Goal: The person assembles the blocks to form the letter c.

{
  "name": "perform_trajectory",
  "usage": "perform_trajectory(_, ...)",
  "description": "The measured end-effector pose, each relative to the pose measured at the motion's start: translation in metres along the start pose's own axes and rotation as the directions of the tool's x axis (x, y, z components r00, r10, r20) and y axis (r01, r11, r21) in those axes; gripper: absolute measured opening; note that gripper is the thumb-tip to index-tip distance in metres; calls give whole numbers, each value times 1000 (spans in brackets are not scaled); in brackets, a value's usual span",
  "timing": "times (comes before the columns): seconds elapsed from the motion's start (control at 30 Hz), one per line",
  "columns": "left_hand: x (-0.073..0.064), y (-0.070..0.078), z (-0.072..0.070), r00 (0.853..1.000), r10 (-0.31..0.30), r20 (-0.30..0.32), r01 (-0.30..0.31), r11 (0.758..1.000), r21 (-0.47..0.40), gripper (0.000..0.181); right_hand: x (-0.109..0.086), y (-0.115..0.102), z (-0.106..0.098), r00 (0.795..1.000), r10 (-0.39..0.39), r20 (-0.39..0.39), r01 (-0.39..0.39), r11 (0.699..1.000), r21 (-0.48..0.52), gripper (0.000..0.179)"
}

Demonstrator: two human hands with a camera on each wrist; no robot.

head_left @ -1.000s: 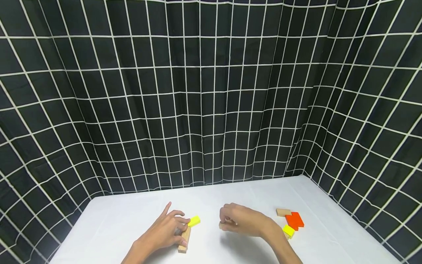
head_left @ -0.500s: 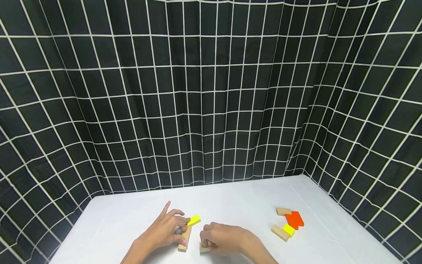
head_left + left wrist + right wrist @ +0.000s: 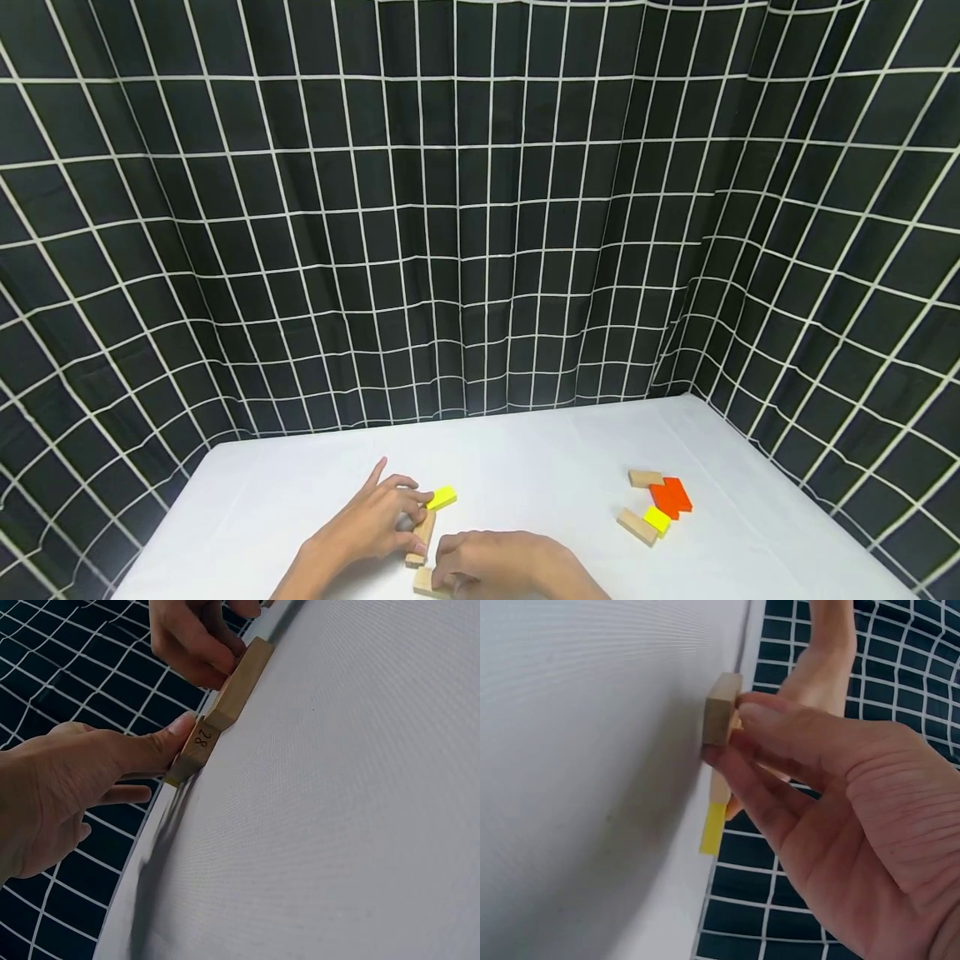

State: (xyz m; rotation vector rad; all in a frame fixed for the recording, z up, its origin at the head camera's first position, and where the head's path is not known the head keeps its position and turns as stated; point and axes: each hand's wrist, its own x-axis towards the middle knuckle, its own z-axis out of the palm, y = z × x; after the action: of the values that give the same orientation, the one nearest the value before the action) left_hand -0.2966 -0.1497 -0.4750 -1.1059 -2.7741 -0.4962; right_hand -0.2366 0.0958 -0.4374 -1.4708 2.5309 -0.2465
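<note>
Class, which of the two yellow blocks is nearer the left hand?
The yellow block close by the left hand; the other yellow block lies far to the right.

Smooth, pale wood with a matt, unvarnished look forms the numbered block point(image 3: 196, 750), its side marked with dark figures, and the plain block point(image 3: 240, 684) next to it. Off to the right, the tan block point(image 3: 637, 527) and the short block point(image 3: 646, 479) look like the same bare wood. The near yellow block point(image 3: 444, 498), the far yellow block point(image 3: 657, 522) and the orange shape point(image 3: 671, 497) have flat, even, bright colour — whether paint or plastic cannot be told. White, matt cloth-like covering point(image 3: 540, 450) shows fine ribbing up close; the black curtain point(image 3: 472, 225) is soft, dull fabric, white-gridded and gently rippled.
</note>
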Motion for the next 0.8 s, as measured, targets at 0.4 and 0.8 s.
perform_trajectory(0.4,2,1,-5,1000,-14,28,14,1000,-3,36,0,-1,-3,992,-112,50,121,960,-252,47)
perform_trajectory(0.8,1,1,-2,999,-23,43,24,1000,-17,36,-1,-11,1,995,-99,24,100,919,-381,45)
